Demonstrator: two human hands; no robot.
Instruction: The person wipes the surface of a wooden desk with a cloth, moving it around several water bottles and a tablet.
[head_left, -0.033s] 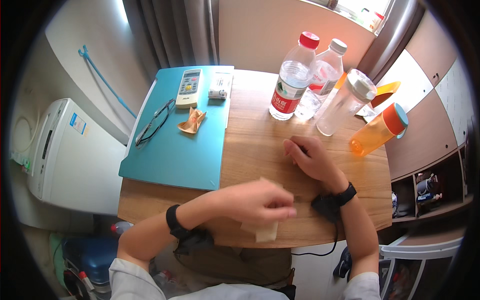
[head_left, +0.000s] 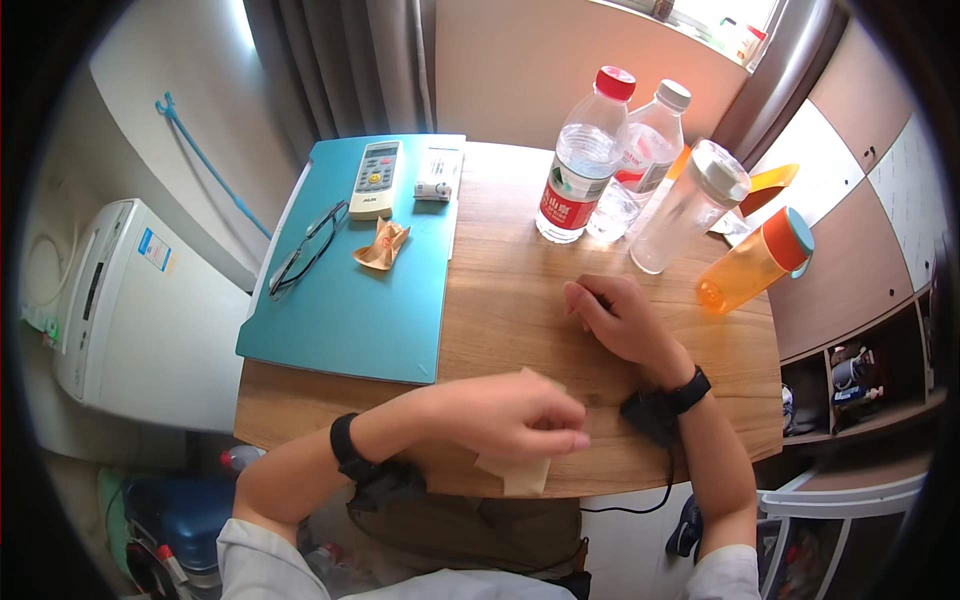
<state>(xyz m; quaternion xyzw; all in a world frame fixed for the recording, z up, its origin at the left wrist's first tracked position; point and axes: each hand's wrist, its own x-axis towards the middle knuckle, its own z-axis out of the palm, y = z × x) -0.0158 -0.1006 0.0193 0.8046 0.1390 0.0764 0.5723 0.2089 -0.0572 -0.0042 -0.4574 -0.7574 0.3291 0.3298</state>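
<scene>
My left hand (head_left: 515, 415) is closed and palm down over the near middle of the wooden table (head_left: 500, 290). Beneath it lies a thin tan sheet (head_left: 525, 478), paper or cloth, gripped or pressed by the curled fingers. Its upper corner shows beyond the knuckles and its lower part reaches the table's front edge; the middle is hidden. My right hand (head_left: 615, 312) rests on its side as a loose fist, nothing visible in it. Just beyond it stand a red-capped water bottle (head_left: 580, 170), a white-capped bottle (head_left: 650, 145), a clear tumbler (head_left: 685, 210) and an orange bottle (head_left: 750, 265).
A turquoise folder (head_left: 370, 325) covers the table's left side. On it lie eyeglasses (head_left: 308, 250), a remote control (head_left: 377, 180), a crumpled brown paper piece (head_left: 383, 245) and a small white pack (head_left: 437, 175). A white appliance (head_left: 150, 310) stands left, shelves (head_left: 870, 390) right.
The tan sheet under my left hand has shifted slightly toward the table's front edge. My right hand stays in place. The whole view has moved a little.
</scene>
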